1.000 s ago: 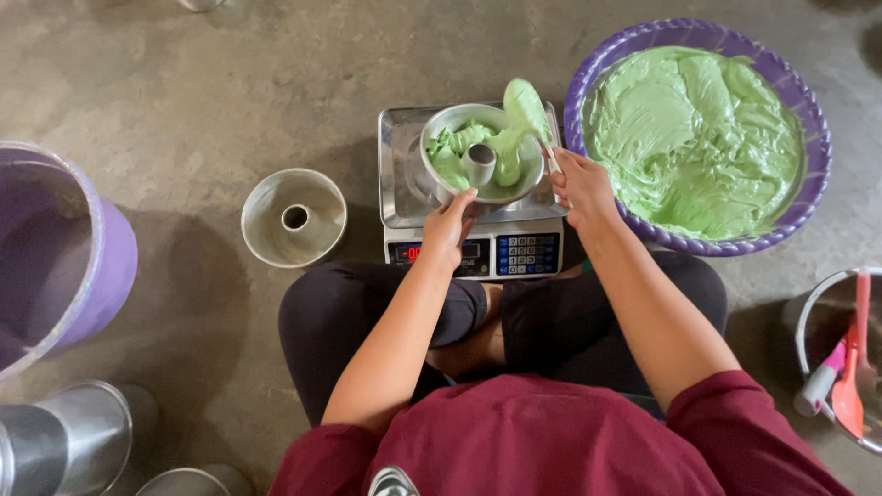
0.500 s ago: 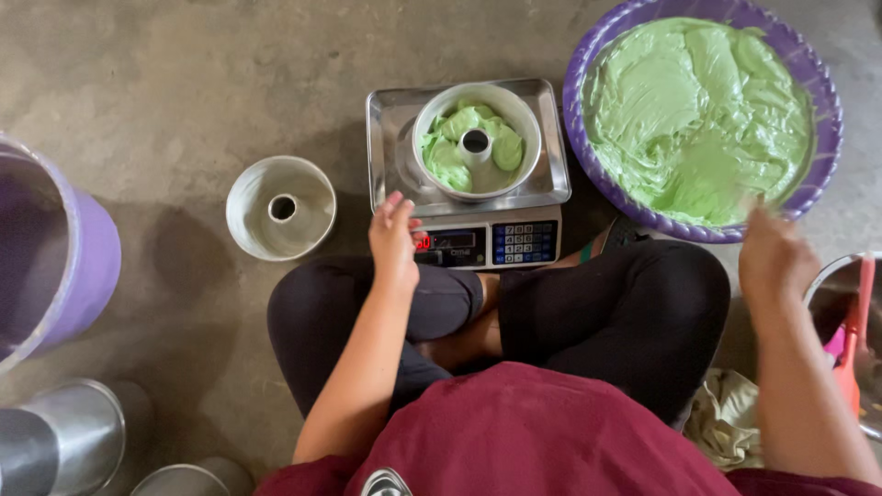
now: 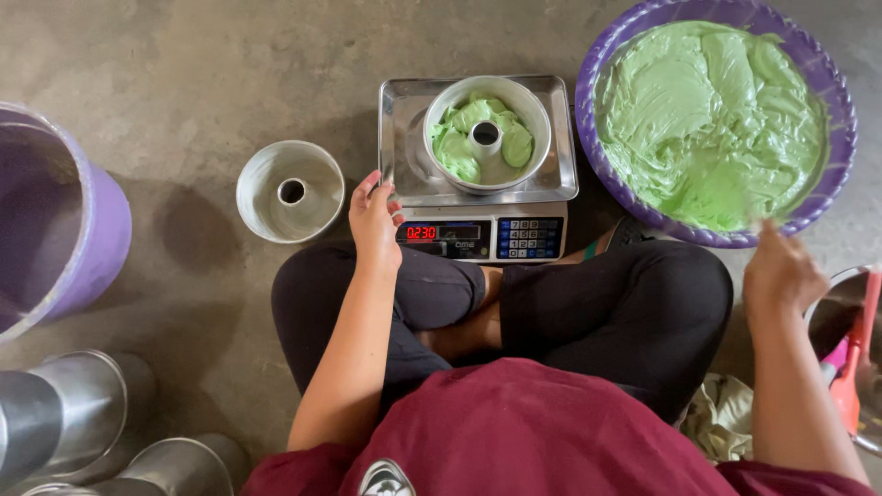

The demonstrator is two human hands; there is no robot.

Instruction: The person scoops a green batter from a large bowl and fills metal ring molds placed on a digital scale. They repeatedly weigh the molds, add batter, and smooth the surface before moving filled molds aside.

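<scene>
Right hand (image 3: pixel 781 271) has dropped, grip unclear; left hand (image 3: pixel 372 220) open beside half-filled green-battered pan (image 3: pixel 487 133).

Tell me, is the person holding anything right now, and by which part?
Nothing is clearly held. The left hand rests open at the left edge of the scale. The right hand, near the purple basin, is blurred; its grip cannot be told.

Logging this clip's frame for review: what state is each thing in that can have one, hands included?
Tube pan on the scale: partly filled with green batter.
Scale: on, display lit.
Empty tube pan: on the floor, nothing in it.
Purple basin: nearly full of green batter.
Left hand: open, resting at the scale's edge.
Right hand: at the basin's rim; grip unclear.
</scene>
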